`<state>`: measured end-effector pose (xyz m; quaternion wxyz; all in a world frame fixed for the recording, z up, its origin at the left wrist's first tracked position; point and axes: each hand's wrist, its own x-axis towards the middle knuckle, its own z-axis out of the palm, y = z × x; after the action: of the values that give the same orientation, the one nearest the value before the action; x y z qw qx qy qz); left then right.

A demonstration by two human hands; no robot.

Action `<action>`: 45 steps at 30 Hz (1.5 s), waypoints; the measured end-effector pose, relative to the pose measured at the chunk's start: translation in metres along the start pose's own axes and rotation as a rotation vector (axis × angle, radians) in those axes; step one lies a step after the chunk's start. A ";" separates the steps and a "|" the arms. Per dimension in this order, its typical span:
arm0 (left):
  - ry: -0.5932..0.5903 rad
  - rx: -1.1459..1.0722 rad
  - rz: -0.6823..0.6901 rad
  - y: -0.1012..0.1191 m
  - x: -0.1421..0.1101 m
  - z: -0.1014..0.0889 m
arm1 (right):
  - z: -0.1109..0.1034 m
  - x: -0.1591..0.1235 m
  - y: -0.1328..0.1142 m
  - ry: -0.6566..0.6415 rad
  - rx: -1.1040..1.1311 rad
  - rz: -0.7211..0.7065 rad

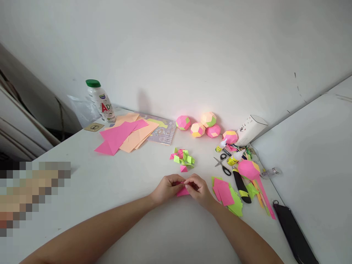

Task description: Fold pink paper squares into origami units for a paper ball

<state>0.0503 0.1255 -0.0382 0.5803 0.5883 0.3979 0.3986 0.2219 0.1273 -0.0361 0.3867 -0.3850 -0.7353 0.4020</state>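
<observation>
Near the middle of the table, my left hand (167,189) and my right hand (199,189) meet over a small piece of pink paper (183,191). Both hands pinch it between thumb and fingers, and its upper edge is partly hidden by the fingertips. Just beyond my hands lies a small heap of folded green and pink paper pieces (183,157). Right of my right hand is a stack of pink and green paper squares (225,192). Scissors (223,164) with black handles lie behind that stack.
Pink and peach paper sheets (123,135) overlap a notebook (162,130) at the back left, by a white bottle (100,101). Several paper balls (197,129) line the wall. Glue bottles (235,157), a black-and-yellow cutter (242,186) and a phone (295,231) lie right.
</observation>
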 end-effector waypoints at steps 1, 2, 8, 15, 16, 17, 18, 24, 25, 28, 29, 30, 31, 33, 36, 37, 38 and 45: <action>0.002 -0.012 -0.001 0.000 0.000 0.000 | 0.000 0.000 0.000 0.000 0.028 0.026; 0.004 -0.027 -0.005 0.000 0.000 0.000 | 0.000 -0.001 0.000 -0.002 0.062 0.057; -0.006 -0.108 -0.034 0.004 0.000 -0.001 | 0.002 0.000 0.002 0.042 0.156 0.124; 0.020 -0.068 -0.020 0.002 0.000 -0.001 | 0.002 0.000 0.004 0.060 0.158 0.196; 0.027 -0.058 -0.020 0.002 0.000 -0.001 | 0.001 0.000 0.004 0.058 0.161 0.204; 0.032 -0.051 -0.018 0.002 0.000 -0.001 | 0.001 0.000 0.004 0.058 0.165 0.210; 0.036 -0.046 -0.015 0.002 0.000 -0.001 | 0.001 -0.001 0.004 0.058 0.171 0.216; 0.019 -0.079 -0.005 0.003 0.000 -0.001 | 0.001 -0.001 0.005 0.055 0.217 0.252; 0.016 -0.089 -0.007 0.003 0.000 -0.001 | 0.001 -0.001 0.005 0.056 0.220 0.256; 0.007 -0.108 -0.016 0.003 0.000 -0.001 | 0.002 -0.001 0.006 0.065 0.222 0.257; 0.002 -0.114 -0.018 0.003 0.000 -0.001 | 0.002 -0.001 0.006 0.070 0.229 0.257; -0.004 -0.120 -0.019 0.003 0.000 -0.001 | 0.002 -0.001 0.007 0.076 0.242 0.257; -0.010 -0.123 -0.017 0.003 0.000 -0.001 | 0.002 -0.001 0.007 0.082 0.258 0.257; -0.015 -0.123 -0.012 0.004 0.000 -0.001 | 0.002 -0.001 0.007 0.092 0.281 0.253; -0.001 -0.109 -0.014 0.003 -0.001 -0.002 | 0.001 0.000 0.006 0.068 0.249 0.246; 0.010 -0.103 -0.021 0.003 -0.001 -0.002 | 0.001 0.000 0.006 0.053 0.227 0.246; 0.020 -0.098 -0.033 0.003 0.000 -0.002 | 0.001 -0.001 0.005 0.042 0.206 0.246; 0.043 -0.048 -0.052 0.001 -0.001 -0.001 | 0.001 0.000 0.003 0.056 0.175 0.228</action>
<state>0.0493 0.1251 -0.0377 0.5958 0.5550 0.4156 0.4053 0.2218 0.1277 -0.0397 0.3910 -0.4422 -0.6377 0.4949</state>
